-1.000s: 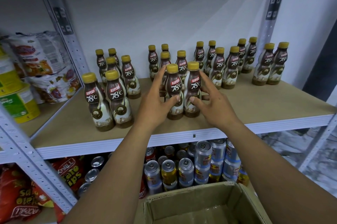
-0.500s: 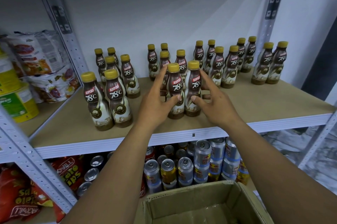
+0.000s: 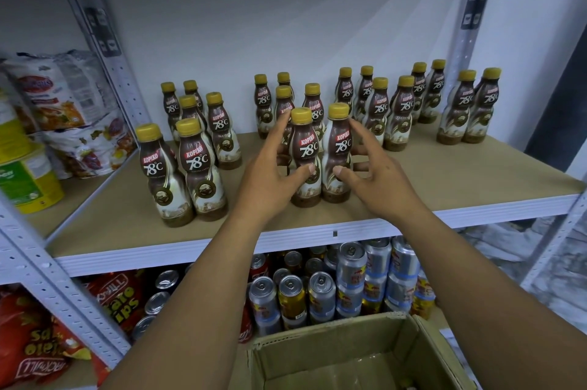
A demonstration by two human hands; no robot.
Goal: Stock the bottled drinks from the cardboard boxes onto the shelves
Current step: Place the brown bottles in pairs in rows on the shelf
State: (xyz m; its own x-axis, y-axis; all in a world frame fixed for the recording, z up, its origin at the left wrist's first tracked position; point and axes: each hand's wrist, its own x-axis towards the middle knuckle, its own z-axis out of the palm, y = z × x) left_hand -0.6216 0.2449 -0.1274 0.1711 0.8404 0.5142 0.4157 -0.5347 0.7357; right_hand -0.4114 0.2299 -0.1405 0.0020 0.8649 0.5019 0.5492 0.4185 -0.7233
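Two brown Kopiko 78°C bottles with yellow caps stand side by side near the front middle of the tan shelf (image 3: 444, 180). My left hand (image 3: 270, 180) wraps the left bottle (image 3: 305, 151), thumb on its front and fingers behind it. My right hand (image 3: 378, 180) holds the right bottle (image 3: 338, 141) the same way, its fingers loosely spread. Both bottles rest on the board. Several more of the same bottles stand in clusters behind (image 3: 400, 113) and at the left (image 3: 184, 176). An open cardboard box (image 3: 349, 354) sits below me; what it holds is hidden.
Drink cans (image 3: 320, 294) fill the shelf below. Red chip bags (image 3: 31, 342) lie at the lower left. Snack bags (image 3: 63, 97) and yellow tubs (image 3: 28, 180) occupy the neighbouring bay. Grey metal uprights (image 3: 473, 24) frame the shelf; bare board shows at the front right.
Hardly anything has moved: both hands stay around the two front bottles, and my right fingers have spread a little.
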